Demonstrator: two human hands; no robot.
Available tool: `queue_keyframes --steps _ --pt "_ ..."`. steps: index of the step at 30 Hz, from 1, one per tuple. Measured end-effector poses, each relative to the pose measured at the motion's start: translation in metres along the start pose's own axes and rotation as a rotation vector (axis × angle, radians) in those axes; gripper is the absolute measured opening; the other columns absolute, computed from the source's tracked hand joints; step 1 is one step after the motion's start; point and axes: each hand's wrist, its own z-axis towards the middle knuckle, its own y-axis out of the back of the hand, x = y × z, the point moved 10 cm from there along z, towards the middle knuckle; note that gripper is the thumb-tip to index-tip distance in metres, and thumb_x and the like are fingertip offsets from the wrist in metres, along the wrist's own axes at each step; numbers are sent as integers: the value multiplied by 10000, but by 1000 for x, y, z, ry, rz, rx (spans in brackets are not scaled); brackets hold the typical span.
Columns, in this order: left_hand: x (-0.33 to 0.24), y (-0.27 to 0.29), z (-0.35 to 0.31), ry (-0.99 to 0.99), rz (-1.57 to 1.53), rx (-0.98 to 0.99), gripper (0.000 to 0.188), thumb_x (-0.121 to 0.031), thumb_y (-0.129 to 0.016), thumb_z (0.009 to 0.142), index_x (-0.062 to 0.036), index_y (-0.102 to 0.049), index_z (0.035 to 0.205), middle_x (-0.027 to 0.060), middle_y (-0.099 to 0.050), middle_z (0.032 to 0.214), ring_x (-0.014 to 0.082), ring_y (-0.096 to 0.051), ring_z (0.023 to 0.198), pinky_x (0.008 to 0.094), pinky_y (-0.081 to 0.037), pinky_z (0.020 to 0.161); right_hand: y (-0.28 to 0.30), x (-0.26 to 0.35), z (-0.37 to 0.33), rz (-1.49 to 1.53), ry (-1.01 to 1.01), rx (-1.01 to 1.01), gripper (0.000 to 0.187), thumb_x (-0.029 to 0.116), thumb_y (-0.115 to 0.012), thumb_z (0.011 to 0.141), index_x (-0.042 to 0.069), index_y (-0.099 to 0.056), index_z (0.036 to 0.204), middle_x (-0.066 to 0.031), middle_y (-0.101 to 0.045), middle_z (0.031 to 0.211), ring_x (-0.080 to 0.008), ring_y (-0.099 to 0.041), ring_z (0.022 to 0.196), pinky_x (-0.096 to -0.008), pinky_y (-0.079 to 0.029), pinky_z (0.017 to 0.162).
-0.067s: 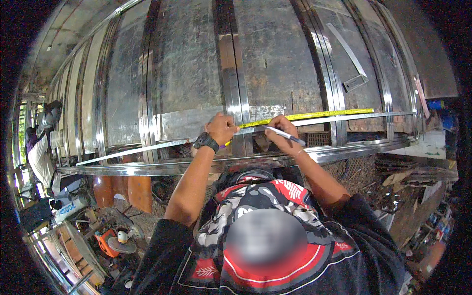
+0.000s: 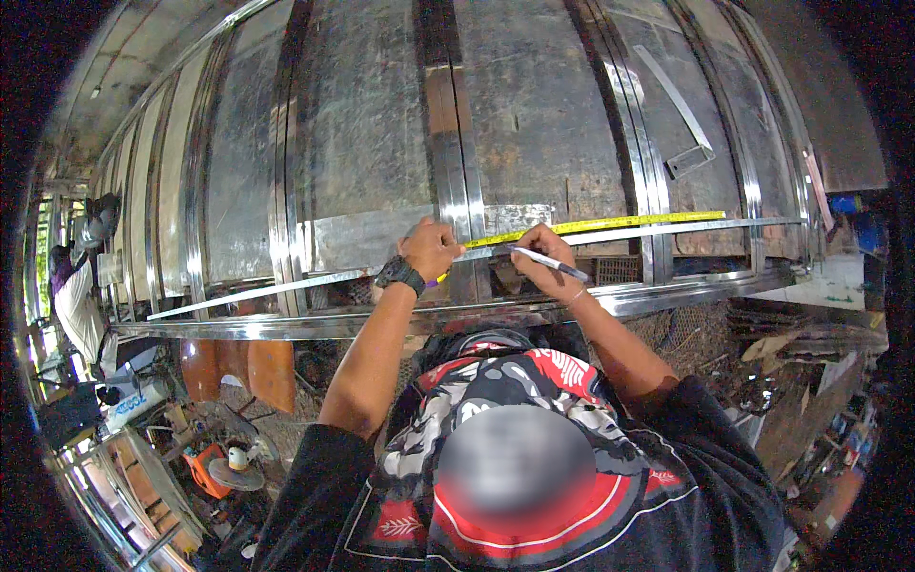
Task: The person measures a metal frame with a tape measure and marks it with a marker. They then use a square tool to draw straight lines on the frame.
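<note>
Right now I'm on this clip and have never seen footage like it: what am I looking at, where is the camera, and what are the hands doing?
There is no machine here: a person works with bare hands, filmed by a fisheye camera on their head, so straight edges bend. The left hand, with a black wristwatch, presses a yellow tape measure against a long metal strip on a metal-panelled wall. The right hand holds a white marker pen near the tape. Another person stands far left.

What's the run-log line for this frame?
left hand: pins yellow tape measure on metal strip | right hand: holds white marker at tape | wall: steel panels
</note>
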Motion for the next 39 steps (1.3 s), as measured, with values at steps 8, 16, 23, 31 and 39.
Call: queue_keyframes --steps 8,16,23,31,39 --pt "9 -4 12 -8 -30 -9 269 -372 -823 751 -147 -679 718 76 -607 908 297 -621 899 530 -426 818 -15 4 13 -271 83 45 267 244 -778 872 43 -608 828 -70 -629 690 -122 -574 636 -312 -483 602" --pt "6 -2 14 -120 9 -87 308 -383 -828 748 -118 -677 710 101 -591 848 282 -608 812 449 -483 698 -22 12 7 -307 179 28 209 203 -769 883 55 -624 862 -91 -656 711 -173 -627 623 -316 -503 596" --pt "2 2 11 -43 52 -40 314 -407 -821 760 -127 -682 731 86 -608 900 279 -637 860 447 -486 727 -21 12 7 -339 203 -9 204 183 -775 876 47 -623 866 -89 -649 705 -167 -635 629 -315 -504 591" --pt "9 -4 13 14 -36 24 265 -374 -828 751 -157 -677 732 68 -612 959 302 -632 943 552 -387 851 -24 11 9 -358 172 27 206 201 -761 883 50 -624 860 -98 -660 721 -200 -653 638 -327 -509 598" --pt "4 0 12 -27 9 -5 277 -369 -830 759 -137 -680 729 78 -616 910 279 -625 873 504 -443 771 -25 17 8 -367 215 29 216 214 -771 876 53 -628 867 -113 -669 734 -230 -675 654 -342 -516 603"
